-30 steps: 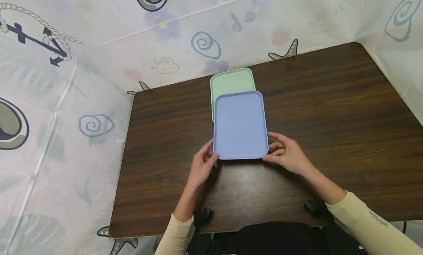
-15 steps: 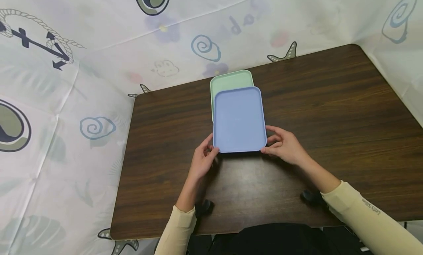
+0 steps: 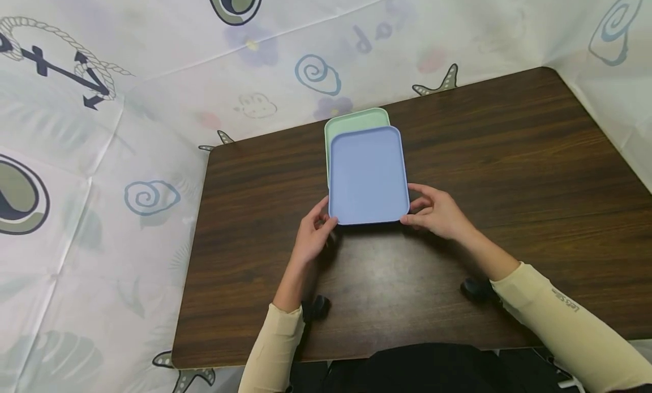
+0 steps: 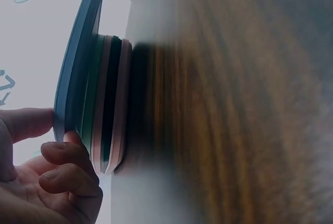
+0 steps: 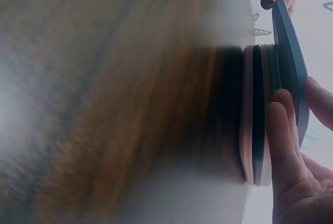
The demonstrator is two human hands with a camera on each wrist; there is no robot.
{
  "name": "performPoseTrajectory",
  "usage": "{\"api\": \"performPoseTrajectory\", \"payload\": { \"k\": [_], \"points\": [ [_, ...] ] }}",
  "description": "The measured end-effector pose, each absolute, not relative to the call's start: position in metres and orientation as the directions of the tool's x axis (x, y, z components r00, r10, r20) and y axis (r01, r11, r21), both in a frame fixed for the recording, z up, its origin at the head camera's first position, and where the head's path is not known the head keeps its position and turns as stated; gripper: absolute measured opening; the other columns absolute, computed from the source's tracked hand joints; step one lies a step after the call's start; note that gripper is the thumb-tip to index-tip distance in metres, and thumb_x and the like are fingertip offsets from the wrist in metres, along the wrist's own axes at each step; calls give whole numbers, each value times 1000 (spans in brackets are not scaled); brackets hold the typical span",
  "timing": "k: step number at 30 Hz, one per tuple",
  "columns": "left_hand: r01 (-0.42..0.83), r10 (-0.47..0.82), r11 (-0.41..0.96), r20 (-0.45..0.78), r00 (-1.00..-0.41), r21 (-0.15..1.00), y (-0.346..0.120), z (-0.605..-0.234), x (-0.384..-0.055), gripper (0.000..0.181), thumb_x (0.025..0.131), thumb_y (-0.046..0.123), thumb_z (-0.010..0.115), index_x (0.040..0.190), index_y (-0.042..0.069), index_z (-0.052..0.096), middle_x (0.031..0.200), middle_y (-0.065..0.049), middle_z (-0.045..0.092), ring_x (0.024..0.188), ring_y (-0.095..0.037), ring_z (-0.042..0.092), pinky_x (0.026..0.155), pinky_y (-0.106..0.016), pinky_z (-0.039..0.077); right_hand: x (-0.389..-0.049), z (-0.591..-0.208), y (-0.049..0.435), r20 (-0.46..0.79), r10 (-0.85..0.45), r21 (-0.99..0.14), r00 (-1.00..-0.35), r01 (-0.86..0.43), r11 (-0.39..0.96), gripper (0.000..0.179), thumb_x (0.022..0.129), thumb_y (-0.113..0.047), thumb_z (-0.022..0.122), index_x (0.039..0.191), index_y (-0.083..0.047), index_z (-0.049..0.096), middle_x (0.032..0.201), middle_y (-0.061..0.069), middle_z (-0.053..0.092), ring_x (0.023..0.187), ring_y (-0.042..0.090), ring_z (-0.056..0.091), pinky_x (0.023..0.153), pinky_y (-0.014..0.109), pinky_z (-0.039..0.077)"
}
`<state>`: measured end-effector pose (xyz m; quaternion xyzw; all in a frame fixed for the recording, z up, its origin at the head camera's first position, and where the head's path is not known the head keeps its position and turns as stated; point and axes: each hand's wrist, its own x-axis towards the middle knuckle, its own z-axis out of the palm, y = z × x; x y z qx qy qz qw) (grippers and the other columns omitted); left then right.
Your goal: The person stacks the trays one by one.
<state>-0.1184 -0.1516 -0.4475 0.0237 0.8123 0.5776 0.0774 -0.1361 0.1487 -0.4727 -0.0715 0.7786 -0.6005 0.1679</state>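
Observation:
A blue rectangular tray (image 3: 368, 175) with a low rim is held between both hands near its front corners. My left hand (image 3: 312, 234) pinches the left front corner, thumb on top of the rim and fingers at the side and below. At the right front corner my right hand (image 3: 437, 213) does the same. Beneath and behind it, a green tray (image 3: 356, 121) shows at its far end and left edge. In the left wrist view the blue tray (image 4: 78, 63) tilts over a stack, the green tray (image 4: 92, 94) uppermost, with pinkish and dark trays (image 4: 122, 104) below.
The stack stands on a dark wood-grain table (image 3: 509, 183) toward its back edge. A white printed cloth (image 3: 168, 70) hangs behind and at the sides. Two black objects (image 3: 321, 307) lie under the forearms near the front edge.
Both hands have moved the blue tray away from the body, toward the back of the table. It now covers more of the green tray, whose place stays about the same.

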Motion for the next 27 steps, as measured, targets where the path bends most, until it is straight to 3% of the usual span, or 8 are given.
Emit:
{"api": "performPoseTrajectory", "payload": {
  "k": [5, 9, 14, 27],
  "points": [
    [-40, 125, 303, -81, -989, 952, -158, -472, -136, 55, 94, 2, 62, 145, 0, 44, 86, -12, 51, 61, -14, 44, 54, -23, 38, -145, -471, 149, -179, -312, -958, -933, 93, 271, 84, 83, -10, 79, 150, 4, 31, 105, 26, 67, 78, 35, 71, 63, 38, 56],
    [-67, 85, 299, -97, -992, 952, -160, -486, -145, 54, 95, 6, 63, 146, 9, 48, 86, -7, 50, 59, -13, 45, 53, -23, 39, -152, -471, 149, -180, -312, -959, -933, 96, 265, 82, 83, -8, 78, 149, 3, 32, 104, 26, 67, 78, 37, 70, 65, 41, 56],
    [-112, 49, 296, -132, -990, 949, -158, -487, -153, 52, 95, 11, 63, 145, 16, 50, 86, -4, 49, 62, -13, 46, 55, -23, 39, -161, -472, 148, -178, -318, -965, -931, 101, 243, 81, 83, -6, 78, 150, 3, 32, 104, 27, 66, 80, 38, 70, 69, 46, 57],
    [-143, 39, 318, -164, -986, 937, -155, -485, -175, 52, 96, 16, 62, 146, 21, 48, 86, -3, 49, 66, -13, 48, 55, -23, 39, -182, -470, 148, -179, -313, -968, -933, 110, 226, 80, 84, -5, 77, 150, 1, 33, 104, 27, 66, 78, 26, 71, 70, 44, 57]
  ]
}}
